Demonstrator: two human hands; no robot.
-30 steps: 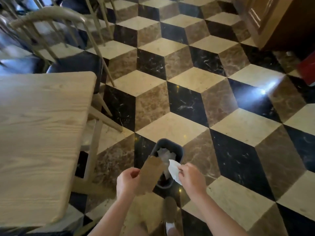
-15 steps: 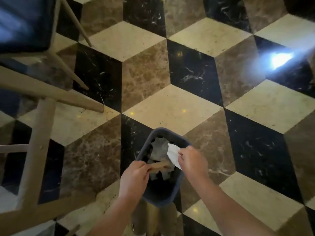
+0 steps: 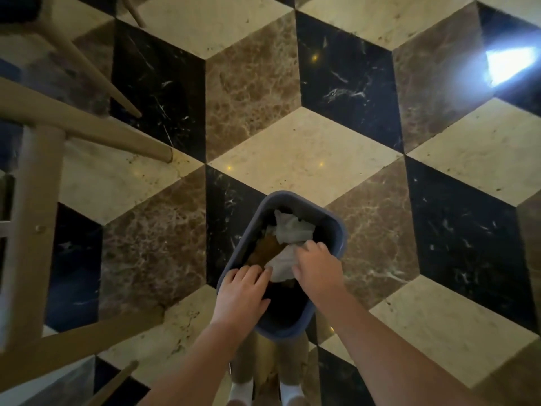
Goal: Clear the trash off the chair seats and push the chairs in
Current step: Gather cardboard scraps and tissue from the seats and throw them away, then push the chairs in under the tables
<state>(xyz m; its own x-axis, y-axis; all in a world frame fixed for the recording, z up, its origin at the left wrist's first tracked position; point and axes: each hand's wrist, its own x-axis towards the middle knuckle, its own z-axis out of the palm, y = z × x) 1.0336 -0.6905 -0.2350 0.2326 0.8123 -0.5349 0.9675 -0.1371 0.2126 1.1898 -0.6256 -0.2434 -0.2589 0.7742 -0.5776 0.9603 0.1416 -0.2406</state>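
A dark blue-grey waste bin (image 3: 340,230) stands on the floor right in front of my feet. Crumpled white paper (image 3: 292,227) and a brown paper piece (image 3: 264,249) lie inside it. My left hand (image 3: 243,290) hovers over the bin's near-left rim with its fingers stretched out, just behind the brown piece and holding nothing. My right hand (image 3: 317,269) reaches into the bin with its fingers curled down on a white tissue (image 3: 280,265); its fingertips are hidden. No chair seat is in view.
Pale wooden legs and rails (image 3: 32,230) of the table and a chair stand along the left edge; one slanted chair leg (image 3: 87,63) ends near the top left. The floor is cube-patterned marble tile (image 3: 307,148) with a bright glare (image 3: 506,65) at the upper right.
The camera tilted down closer to the bin. My left hand let go of the brown paper, which now lies in the bin. My right hand pushed the white tissue down inside.
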